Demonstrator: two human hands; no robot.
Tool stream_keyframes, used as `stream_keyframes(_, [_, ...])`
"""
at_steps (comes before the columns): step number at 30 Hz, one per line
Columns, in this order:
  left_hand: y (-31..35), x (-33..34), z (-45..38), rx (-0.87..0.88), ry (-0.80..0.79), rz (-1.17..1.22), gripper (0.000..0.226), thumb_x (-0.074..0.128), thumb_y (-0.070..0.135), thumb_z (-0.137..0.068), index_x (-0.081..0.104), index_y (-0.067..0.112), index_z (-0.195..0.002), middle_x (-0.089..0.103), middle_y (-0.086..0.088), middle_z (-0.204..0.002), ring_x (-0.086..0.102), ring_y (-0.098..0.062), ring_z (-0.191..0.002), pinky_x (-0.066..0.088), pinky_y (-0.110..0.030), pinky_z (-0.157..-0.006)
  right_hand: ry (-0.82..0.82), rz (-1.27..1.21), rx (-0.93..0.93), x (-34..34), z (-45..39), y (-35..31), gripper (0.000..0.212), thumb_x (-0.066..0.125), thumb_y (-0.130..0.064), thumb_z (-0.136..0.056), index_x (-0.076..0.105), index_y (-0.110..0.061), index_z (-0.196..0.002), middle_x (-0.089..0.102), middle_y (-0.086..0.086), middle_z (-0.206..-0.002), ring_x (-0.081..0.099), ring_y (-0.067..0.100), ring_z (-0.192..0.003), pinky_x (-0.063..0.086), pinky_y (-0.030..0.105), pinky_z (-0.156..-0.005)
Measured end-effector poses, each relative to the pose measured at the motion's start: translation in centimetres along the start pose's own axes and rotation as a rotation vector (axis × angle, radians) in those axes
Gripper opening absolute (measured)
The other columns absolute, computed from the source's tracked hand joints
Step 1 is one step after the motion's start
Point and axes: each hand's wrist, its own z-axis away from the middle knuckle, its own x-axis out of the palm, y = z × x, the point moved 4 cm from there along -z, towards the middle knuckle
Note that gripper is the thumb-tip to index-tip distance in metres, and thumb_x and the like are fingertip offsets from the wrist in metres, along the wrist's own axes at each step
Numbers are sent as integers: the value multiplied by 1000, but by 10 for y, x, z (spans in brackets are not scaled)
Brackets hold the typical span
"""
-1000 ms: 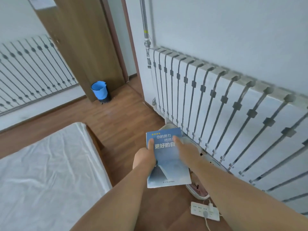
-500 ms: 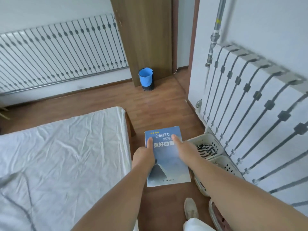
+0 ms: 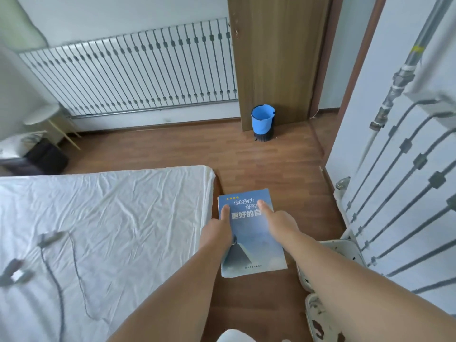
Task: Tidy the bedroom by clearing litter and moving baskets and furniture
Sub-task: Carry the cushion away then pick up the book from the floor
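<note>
Above the floor, both arms outstretched, left hand (image 3: 218, 229) and right hand (image 3: 277, 222) fingers grasping a blue book (image 3: 251, 239).

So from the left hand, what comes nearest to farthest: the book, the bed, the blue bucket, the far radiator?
1. Book: held in the left hand.
2. Bed: just left of it.
3. Blue bucket: ahead, by the door.
4. Far radiator: along the back wall.

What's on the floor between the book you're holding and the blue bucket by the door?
Nothing: in the head view, only bare wooden floor runs from the book to the blue bucket.
</note>
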Motion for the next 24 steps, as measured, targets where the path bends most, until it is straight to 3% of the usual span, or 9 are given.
stream_keyframes(5, [27, 4, -37, -5, -18, 18, 69, 20, 74, -88, 61, 20, -76, 64, -1, -72, 61, -16, -65, 36, -29, -51, -10, 12, -5, -9, -44, -17, 81, 28, -81, -84, 65, -8, -83, 60, 3, -73, 57, 15, -67, 37, 29, -55])
stream_keyframes(9, [53, 10, -85, 17, -36, -21, 74, 18, 75, -88, 61, 17, -73, 62, -2, -69, 59, -16, -63, 34, -28, -49, 25, 43, 30, -16, -88, -32, 77, 27, -80, -85, 61, -12, -74, 60, 3, -72, 57, 16, -67, 40, 32, -61])
stream_keyframes(12, [77, 15, -130, 33, -85, -28, 77, 17, 77, -87, 63, 17, -74, 64, 0, -70, 61, -16, -63, 35, -28, -49, 70, 58, 67, -22, -129, -47, 89, 28, -80, -85, 65, 0, -95, 55, 1, -66, 52, 14, -60, 34, 29, -52])
stream_keyframes(14, [96, 13, -162, 47, -109, -19, 77, 17, 78, -86, 64, 18, -76, 66, 0, -72, 62, -16, -65, 35, -27, -50, 109, 67, 78, -28, -156, -65, 89, 28, -81, -84, 66, -1, -93, 56, 1, -67, 49, 11, -58, 32, 28, -50])
stream_keyframes(19, [146, -12, -249, 116, -162, -20, 73, 19, 76, -87, 61, 18, -75, 66, -1, -74, 62, -17, -70, 39, -29, -54, 198, 76, 86, -31, -223, -124, 74, 26, -79, -86, 58, -15, -66, 54, -1, -66, 49, 10, -60, 30, 27, -50])
stream_keyframes(24, [177, -47, -326, 152, -147, -125, 78, 16, 77, -86, 62, 16, -74, 66, -3, -73, 61, -18, -67, 36, -29, -52, 208, 71, 142, -18, -272, -181, 75, 24, -77, -89, 59, -14, -69, 56, 2, -71, 50, 11, -63, 30, 27, -50])
